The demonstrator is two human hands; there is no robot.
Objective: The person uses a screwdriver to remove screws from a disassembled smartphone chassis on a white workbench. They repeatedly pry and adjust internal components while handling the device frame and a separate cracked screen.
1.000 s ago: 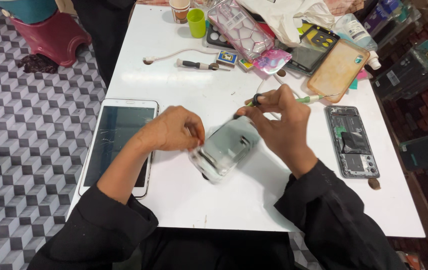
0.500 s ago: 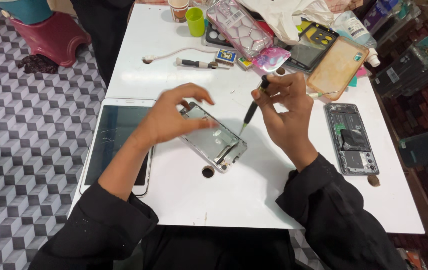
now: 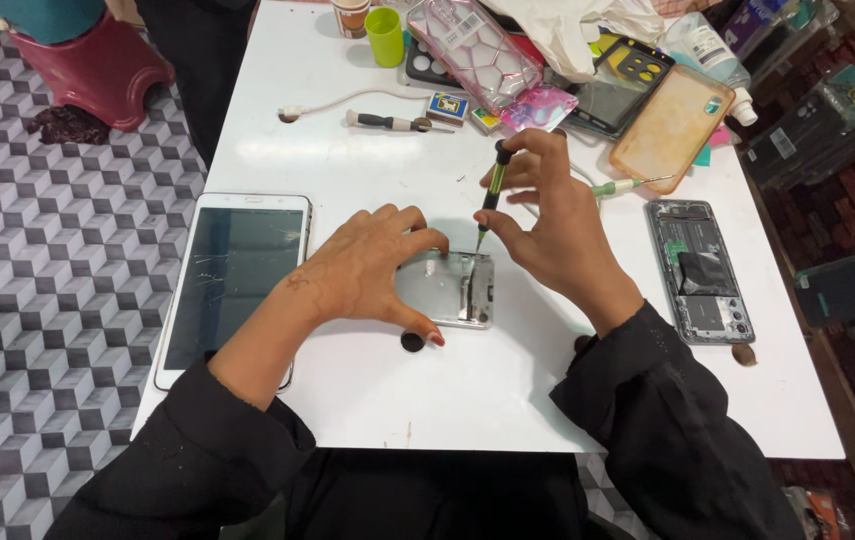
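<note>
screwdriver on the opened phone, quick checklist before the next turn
1. Left hand pins the opened phone flat on the table: ok.
2. Right hand grips the screwdriver near upright: ok.
3. Tip seated in a screw head: cannot tell, too small.
4. Left fingertips clear of the tip: ok, though close.
5. Tablet outside the working spot: ok.
</note>
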